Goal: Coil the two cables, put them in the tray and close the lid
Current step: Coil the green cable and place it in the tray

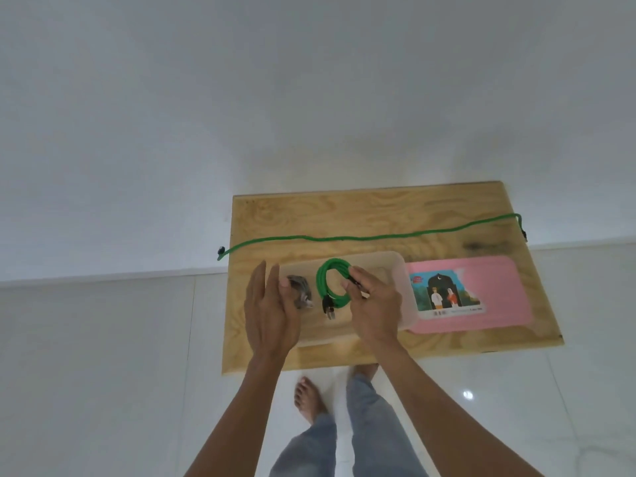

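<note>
Coiled green cable (pixel 333 283) over clear tray (pixel 399 270)

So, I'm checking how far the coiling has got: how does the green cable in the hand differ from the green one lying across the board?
The cable in the right hand, the coiled cable, is wound into a small round loop over the clear tray; the long cable lies stretched nearly straight across the wooden board. The coiled cable is gripped; the long cable is untouched, its ends hanging off both board edges. Both are green with dark connectors.
</note>
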Demonstrator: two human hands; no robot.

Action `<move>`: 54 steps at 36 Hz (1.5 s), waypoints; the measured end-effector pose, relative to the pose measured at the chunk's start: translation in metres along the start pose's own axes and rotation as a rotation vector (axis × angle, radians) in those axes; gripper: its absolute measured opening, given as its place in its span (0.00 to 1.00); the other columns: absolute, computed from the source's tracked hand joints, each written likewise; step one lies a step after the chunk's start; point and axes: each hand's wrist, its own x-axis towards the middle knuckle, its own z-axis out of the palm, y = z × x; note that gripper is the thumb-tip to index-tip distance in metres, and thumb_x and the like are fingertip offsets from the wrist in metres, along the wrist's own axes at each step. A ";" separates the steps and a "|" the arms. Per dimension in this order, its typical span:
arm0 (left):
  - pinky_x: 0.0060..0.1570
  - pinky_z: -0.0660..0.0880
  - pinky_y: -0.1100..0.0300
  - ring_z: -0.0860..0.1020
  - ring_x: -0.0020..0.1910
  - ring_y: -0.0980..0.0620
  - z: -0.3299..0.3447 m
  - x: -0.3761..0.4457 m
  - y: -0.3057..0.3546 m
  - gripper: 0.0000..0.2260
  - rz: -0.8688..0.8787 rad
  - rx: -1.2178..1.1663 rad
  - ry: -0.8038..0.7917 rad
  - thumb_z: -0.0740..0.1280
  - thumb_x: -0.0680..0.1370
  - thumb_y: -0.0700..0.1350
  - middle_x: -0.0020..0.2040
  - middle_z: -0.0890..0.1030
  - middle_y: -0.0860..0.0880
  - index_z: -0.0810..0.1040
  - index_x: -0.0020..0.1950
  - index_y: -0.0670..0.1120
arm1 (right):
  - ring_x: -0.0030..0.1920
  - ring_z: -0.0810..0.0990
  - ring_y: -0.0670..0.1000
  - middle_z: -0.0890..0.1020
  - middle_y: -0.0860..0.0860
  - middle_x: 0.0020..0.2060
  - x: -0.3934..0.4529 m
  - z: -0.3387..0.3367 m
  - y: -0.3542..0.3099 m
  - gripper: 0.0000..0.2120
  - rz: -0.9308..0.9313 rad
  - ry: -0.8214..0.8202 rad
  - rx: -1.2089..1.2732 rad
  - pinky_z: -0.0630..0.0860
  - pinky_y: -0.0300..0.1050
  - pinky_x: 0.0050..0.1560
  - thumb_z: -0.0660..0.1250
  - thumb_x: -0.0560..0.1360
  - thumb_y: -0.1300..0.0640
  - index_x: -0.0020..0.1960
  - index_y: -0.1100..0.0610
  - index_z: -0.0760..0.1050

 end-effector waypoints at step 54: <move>0.77 0.53 0.54 0.52 0.81 0.50 0.015 -0.010 -0.023 0.29 0.070 0.116 -0.099 0.47 0.84 0.57 0.82 0.54 0.47 0.58 0.80 0.42 | 0.63 0.77 0.54 0.80 0.53 0.64 0.016 0.017 0.015 0.27 0.182 -0.286 -0.284 0.72 0.47 0.66 0.73 0.74 0.57 0.72 0.54 0.71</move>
